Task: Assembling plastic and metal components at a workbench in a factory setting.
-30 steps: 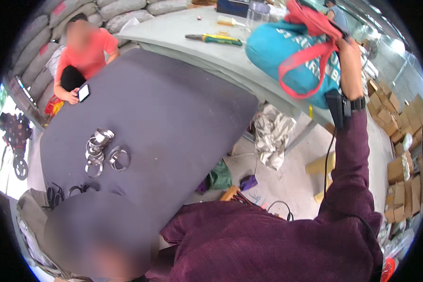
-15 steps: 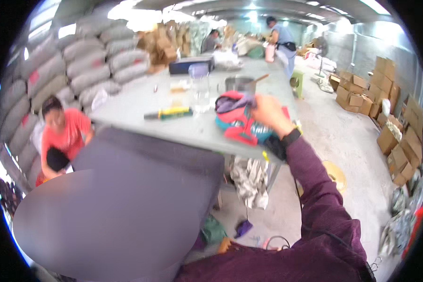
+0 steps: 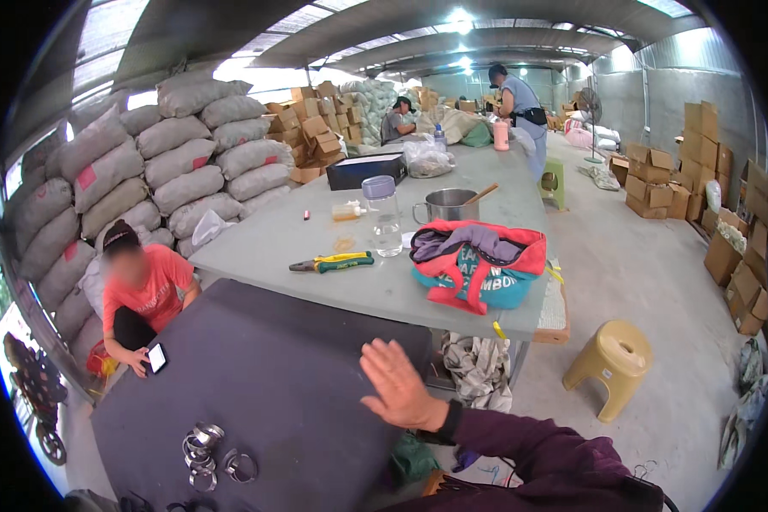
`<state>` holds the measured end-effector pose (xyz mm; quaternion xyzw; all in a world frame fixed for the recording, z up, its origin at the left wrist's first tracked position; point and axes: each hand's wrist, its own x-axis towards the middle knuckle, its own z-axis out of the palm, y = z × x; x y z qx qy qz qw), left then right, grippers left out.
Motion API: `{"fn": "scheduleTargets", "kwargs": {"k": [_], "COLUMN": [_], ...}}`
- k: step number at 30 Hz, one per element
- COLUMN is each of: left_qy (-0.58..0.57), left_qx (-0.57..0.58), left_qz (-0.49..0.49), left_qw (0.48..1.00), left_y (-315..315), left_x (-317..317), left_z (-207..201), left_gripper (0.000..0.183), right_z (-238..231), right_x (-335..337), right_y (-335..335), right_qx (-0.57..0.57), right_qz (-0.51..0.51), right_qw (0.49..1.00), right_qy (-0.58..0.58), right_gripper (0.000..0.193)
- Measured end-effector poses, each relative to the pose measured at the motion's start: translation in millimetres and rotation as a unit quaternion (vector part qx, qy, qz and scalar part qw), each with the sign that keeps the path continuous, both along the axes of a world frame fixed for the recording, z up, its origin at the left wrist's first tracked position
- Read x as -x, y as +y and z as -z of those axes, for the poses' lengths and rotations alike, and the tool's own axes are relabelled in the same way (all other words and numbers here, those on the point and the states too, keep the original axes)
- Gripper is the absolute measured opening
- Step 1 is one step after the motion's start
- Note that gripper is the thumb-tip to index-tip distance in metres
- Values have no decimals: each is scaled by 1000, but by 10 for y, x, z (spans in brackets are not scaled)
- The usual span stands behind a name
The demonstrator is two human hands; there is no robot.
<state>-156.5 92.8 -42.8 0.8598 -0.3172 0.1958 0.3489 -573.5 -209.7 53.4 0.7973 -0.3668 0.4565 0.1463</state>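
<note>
My right hand, in a purple sleeve with a dark band at the wrist, is held over the right edge of a dark-topped table. Its fingers are stretched out and nothing is in it. Past it, on the grey table, stands a red and teal cloth bag with purple fabric bunched in its opening. A cluster of shiny metal rings lies on the dark top, with a separate group just right of it. My left hand does not show.
Pliers, a clear bottle, a steel pot and a black box sit on the grey table. At left a person in a red shirt holds a phone. A yellow stool stands at right.
My right hand has come off the bag and moved down and left to the dark table, its fingers now spread. The view has shifted, and the metal rings and the phone now show.
</note>
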Motion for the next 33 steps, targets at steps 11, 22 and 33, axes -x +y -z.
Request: {"fn": "scheduleTargets", "kwargs": {"k": [11, 22, 33], "left_qy": [-212, -25, -42], "left_qx": [37, -20, 26], "left_qz": [-51, 4, 4], "left_qw": [975, 999, 999], "left_y": [-127, 17, -99], "left_x": [22, -61, 69], "left_z": [64, 68, -45], "left_gripper": [43, 43, 41], "right_z": [658, 1016, 927], "right_x": [-226, -280, -307], "right_y": [-318, -351, -327], "right_qx": [-106, -273, -266], "right_qz": [38, 36, 37], "right_qw": [992, 946, 949], "right_qy": [59, 172, 166], "right_gripper": [70, 66, 63]}}
